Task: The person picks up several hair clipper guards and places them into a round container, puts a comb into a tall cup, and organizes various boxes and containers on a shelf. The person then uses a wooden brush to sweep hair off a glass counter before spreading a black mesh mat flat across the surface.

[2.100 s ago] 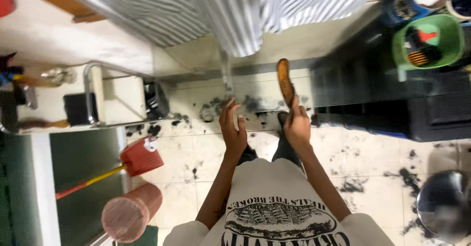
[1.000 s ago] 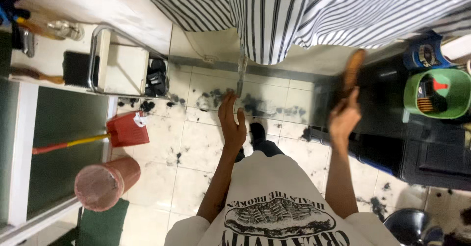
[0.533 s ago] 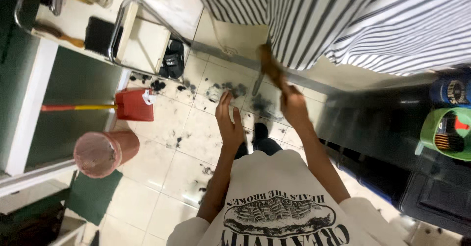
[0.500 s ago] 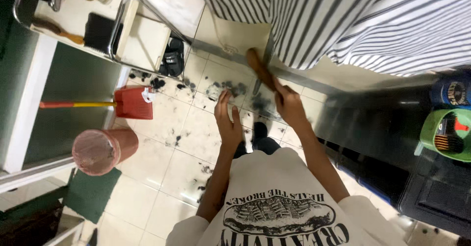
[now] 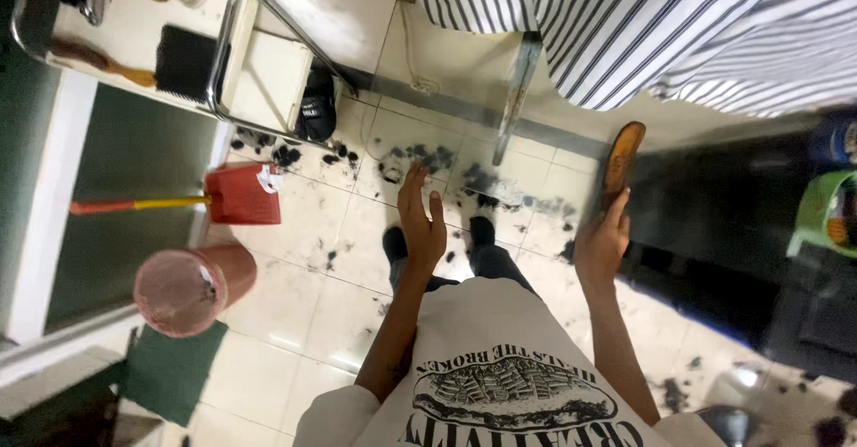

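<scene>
Work in hand: the person stood over a tiled floor [image 5: 348,233] beside a striped cape [image 5: 643,28], with a brush [image 5: 621,157] raised in one hand; it looked like brushing hair off the cape.
Done so far: dark hair clippings [image 5: 428,160] lay scattered across the tiles near the chair leg [image 5: 518,99], so the cutting seemed largely over.
Left to do: the clippings were not yet swept up; the red dustpan [image 5: 241,195] lay on the floor to the left, away from the hair, and it looked unused.
Right hand [image 5: 601,249]: closed round the lower end of the brush, fingers wrapped on the handle, thumb side towards the body.
Left hand [image 5: 421,224]: open and flat, fingers straight and together, holding nothing, hanging above the tiles and the person's shoes [image 5: 482,229].
Brush, place: to the right of the scene, upright in the right hand, its far end pointing towards the cape's hem, apart from the cloth.
Brush, look: long, narrow, brown wooden back with rounded ends; bristles faced away and could not be seen.
Nearby: a pink bin [image 5: 183,288] stood near left, below the dustpan; a green basket [image 5: 826,215] sat at the right edge.
</scene>
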